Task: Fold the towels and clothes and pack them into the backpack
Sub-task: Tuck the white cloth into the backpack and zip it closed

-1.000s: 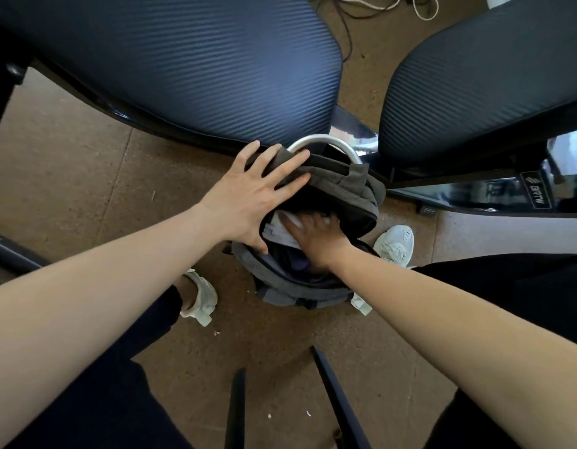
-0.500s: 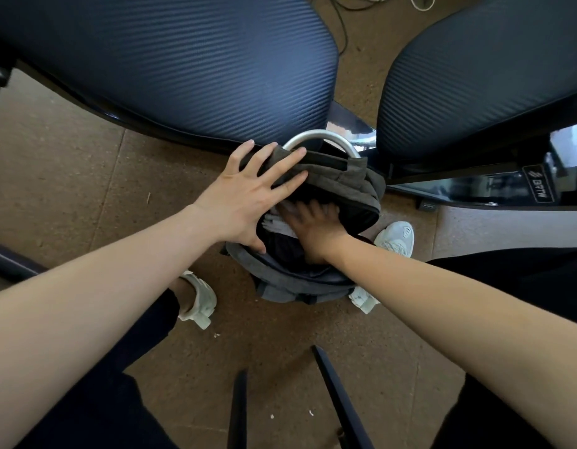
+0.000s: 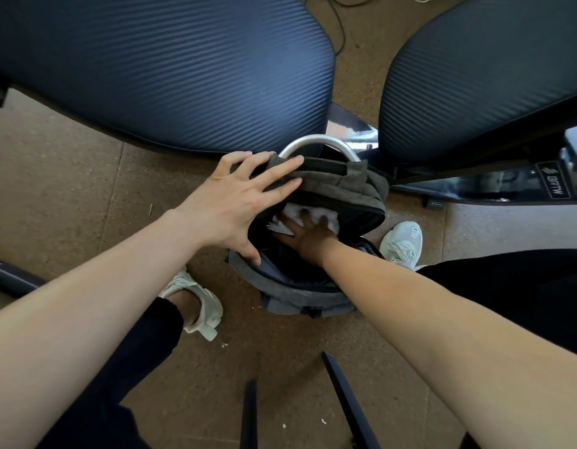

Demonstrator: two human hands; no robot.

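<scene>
A grey backpack (image 3: 313,299) stands open on the floor between my feet. My left hand (image 3: 238,202) grips its upper flap (image 3: 342,184), fingers spread over the fabric, holding the opening wide. My right hand (image 3: 308,233) reaches deep into the main compartment and presses flat on a white folded cloth (image 3: 329,218) inside. Dark clothing lies beneath and around that cloth. The fingertips of my right hand are partly hidden under the flap.
Two dark blue chair seats, one at the left (image 3: 170,69) and one at the right (image 3: 481,82), stand close beyond the backpack. A silver metal ring (image 3: 316,142) of a chair base curves behind the bag. My white shoes (image 3: 403,241) (image 3: 206,306) flank it on brown carpet. Black chair legs (image 3: 345,406) lie near me.
My right hand has pushed further into the backpack, and more of the white cloth shows now. My left hand has kept its hold on the flap.
</scene>
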